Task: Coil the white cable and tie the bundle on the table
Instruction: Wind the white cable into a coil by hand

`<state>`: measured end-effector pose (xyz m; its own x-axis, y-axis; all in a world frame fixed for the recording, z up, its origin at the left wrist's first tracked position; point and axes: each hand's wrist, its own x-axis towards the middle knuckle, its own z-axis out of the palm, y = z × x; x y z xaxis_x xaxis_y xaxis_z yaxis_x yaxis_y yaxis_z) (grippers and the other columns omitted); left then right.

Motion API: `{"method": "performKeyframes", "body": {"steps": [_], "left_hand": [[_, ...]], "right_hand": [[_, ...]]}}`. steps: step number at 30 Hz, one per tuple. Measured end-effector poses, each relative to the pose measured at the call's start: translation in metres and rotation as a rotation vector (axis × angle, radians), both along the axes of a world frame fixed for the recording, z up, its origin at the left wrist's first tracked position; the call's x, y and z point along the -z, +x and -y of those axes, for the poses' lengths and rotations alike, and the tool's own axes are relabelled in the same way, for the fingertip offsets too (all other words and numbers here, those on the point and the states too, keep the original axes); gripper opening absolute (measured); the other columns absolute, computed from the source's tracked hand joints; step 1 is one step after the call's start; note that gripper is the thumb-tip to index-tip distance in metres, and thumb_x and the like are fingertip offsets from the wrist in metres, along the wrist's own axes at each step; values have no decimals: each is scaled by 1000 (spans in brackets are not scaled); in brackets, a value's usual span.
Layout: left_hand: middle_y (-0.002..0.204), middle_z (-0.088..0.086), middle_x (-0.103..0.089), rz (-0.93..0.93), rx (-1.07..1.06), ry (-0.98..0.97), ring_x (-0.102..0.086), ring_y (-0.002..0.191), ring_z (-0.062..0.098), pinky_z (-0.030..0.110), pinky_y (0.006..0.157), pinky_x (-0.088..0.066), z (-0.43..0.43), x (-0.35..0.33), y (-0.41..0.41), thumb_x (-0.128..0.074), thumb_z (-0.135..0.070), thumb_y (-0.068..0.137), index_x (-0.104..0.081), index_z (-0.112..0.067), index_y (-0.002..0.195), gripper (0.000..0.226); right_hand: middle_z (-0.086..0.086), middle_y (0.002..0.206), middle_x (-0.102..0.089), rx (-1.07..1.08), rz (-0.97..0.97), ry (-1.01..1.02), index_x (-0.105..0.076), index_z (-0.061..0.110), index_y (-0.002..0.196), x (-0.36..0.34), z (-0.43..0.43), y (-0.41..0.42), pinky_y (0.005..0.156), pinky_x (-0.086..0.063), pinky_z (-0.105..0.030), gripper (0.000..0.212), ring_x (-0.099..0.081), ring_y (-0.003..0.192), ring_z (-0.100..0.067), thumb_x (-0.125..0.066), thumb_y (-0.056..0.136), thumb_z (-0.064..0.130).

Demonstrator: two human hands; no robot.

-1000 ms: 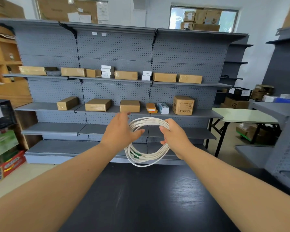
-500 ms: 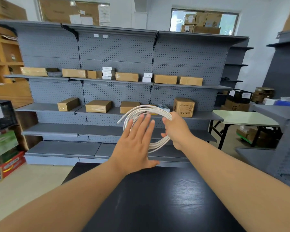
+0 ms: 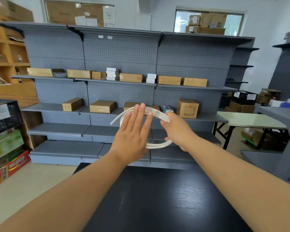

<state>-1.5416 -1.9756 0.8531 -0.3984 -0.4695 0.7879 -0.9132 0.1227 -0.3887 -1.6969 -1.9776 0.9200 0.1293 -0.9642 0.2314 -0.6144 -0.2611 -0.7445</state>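
We're seeing the white cable [image 3: 157,146] looped above the counter [image 3: 157,198]: right grip [image 3: 177,129] is grasping the coil, left grip [image 3: 132,136] is lying flat, released. Coiling is seemingly wrapping up; tying isn't yet starting.

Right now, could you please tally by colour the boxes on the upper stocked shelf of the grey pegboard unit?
Brown cardboard boxes: 6
Small white boxes: 6
Dark grey box: 1
Total: 13
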Motion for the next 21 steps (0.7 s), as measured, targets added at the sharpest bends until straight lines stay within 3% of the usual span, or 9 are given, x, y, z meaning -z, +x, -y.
{"method": "performKeyframes", "body": {"steps": [4,8,11,13,16,19,21], "left_hand": [[153,23,-10,6,-9,74,-11,141,39,47,117,-3,1,-6,6,-51,-33,66,-4,-2,145,97],[153,21,-19,12,-27,180,-12,143,36,47,115,-5,4,-8,11,-67,-42,54,-2,-5,145,118],[149,18,-33,16,-51,231,-26,140,37,47,113,-9,3,-11,14,-70,-47,48,-9,-4,145,123],[137,15,-49,-3,-38,221,-39,132,35,47,112,-15,6,-12,17,-73,-46,45,-21,0,142,120],[105,9,-61,-8,-18,202,-58,102,29,44,110,-32,9,-14,17,-73,-40,46,-31,2,135,107],[86,5,-64,15,-7,228,-63,77,27,37,79,-54,10,-19,16,-79,-38,43,-56,-4,112,80],[72,2,-62,25,-27,262,-61,62,25,31,58,-51,11,-20,16,-84,-36,40,-62,-10,87,58]], "right_hand": [[-6,80,-49,-23,-196,-53,-48,10,106,1,-2,3,80,-53,-53,17,-57,86,-32,-40,98,22],[-6,82,-50,-36,-323,-95,-47,9,108,4,-3,7,78,-53,-48,18,-56,81,-29,-39,98,22],[-7,85,-52,-51,-388,-104,-46,11,106,5,-4,9,71,-49,-40,15,-53,76,-25,-38,99,22],[-7,85,-52,-59,-409,-100,-46,12,104,7,-4,8,68,-45,-37,14,-52,75,-24,-38,99,22],[-6,83,-51,-70,-435,-92,-48,12,106,8,-3,7,58,-37,-31,16,-50,74,-23,-38,99,22],[-9,91,-55,-80,-441,-85,-49,10,112,10,-3,3,55,-32,-30,20,-48,79,-22,-40,99,22],[-12,98,-58,-92,-445,-70,-49,10,115,12,-2,0,63,-34,-31,22,-49,83,-23,-41,98,23]]}}
